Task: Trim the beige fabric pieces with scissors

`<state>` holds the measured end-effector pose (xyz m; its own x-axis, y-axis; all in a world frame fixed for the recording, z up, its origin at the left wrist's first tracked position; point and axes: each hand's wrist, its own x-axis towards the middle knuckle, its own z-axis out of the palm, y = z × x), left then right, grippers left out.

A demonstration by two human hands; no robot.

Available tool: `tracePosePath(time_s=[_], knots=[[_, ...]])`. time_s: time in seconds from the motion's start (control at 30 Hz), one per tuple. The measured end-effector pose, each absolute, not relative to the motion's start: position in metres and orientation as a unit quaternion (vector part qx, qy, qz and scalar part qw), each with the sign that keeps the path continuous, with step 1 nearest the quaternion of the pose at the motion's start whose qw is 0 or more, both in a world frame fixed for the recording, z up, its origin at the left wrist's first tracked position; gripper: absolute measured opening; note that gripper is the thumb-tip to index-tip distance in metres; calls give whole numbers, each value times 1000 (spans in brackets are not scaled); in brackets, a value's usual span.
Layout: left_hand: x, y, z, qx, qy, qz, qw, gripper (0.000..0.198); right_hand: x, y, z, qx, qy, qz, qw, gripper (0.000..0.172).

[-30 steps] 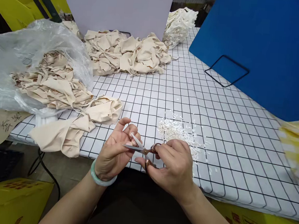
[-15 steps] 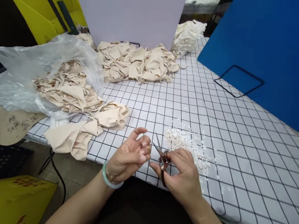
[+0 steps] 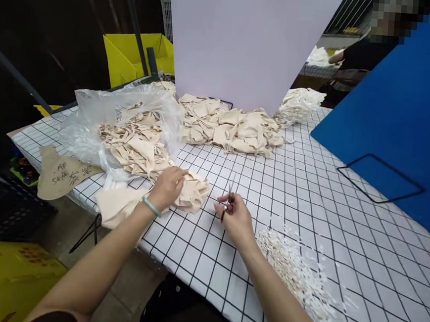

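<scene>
My left hand (image 3: 167,186), with a pale green bangle on the wrist, is over the cream fabric at the near end of the heap. Its fingers are curled and pressed together on a crumpled cream fabric piece (image 3: 193,193); the thumb is mostly hidden. Another flatter cream piece (image 3: 116,208) lies under my left forearm, by the table edge. To the right, my right hand (image 3: 236,217) holds a pair of small scissors (image 3: 230,197) by the handles, blades pointing away from me. Cream fabric pieces (image 3: 141,148) spill out of a clear plastic bag (image 3: 88,116).
Small white snippets (image 3: 295,271) lie scattered by my right forearm on the checked tablecloth (image 3: 388,274). Behind are more cream pieces (image 3: 240,128), a lilac panel (image 3: 247,39) and a white fabric pile (image 3: 301,103). A blue panel (image 3: 401,111) stands right; a marked brown template (image 3: 65,171) lies left.
My left hand has moved from near the scissors over to the cream fabric on the left. My right hand has moved forward with the scissors, away from the snippets. The view has shifted left.
</scene>
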<state>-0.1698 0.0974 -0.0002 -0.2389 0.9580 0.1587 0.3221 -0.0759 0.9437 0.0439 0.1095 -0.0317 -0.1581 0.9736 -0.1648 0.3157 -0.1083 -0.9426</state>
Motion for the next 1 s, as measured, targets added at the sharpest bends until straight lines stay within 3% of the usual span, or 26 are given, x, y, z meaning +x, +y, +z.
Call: tracePosePath(time_s=[0.13, 0.3, 0.47, 0.53, 0.63, 0.7, 0.83, 0.93, 1.0], knots=[[-198, 144, 4, 480, 600, 552, 323, 23, 2, 160, -33, -575, -569, 467, 356, 26], [-177, 131, 22, 449, 514, 577, 448, 34, -16, 179, -38, -528, -556, 514, 385, 24], [-146, 81, 29, 218, 258, 665, 666, 30, 16, 150, -24, -488, -512, 548, 446, 32], [-139, 72, 30, 150, 197, 667, 703, 31, 30, 136, -13, -475, -489, 575, 452, 34], [-136, 65, 27, 162, 206, 656, 708, 27, 47, 114, 0, -439, -452, 627, 458, 34], [-132, 55, 20, 224, 238, 599, 731, 6, 58, 100, 5, -423, -440, 637, 470, 33], [-106, 23, 1, 310, 337, 414, 787, 41, 82, 67, 7, -402, -477, 612, 486, 25], [-81, 6, -8, 224, 335, 441, 802, 40, 97, 35, 11, -383, -554, 588, 448, 17], [-70, 3, -9, 148, 325, 500, 789, 32, 106, 13, 12, -373, -613, 586, 376, 15]])
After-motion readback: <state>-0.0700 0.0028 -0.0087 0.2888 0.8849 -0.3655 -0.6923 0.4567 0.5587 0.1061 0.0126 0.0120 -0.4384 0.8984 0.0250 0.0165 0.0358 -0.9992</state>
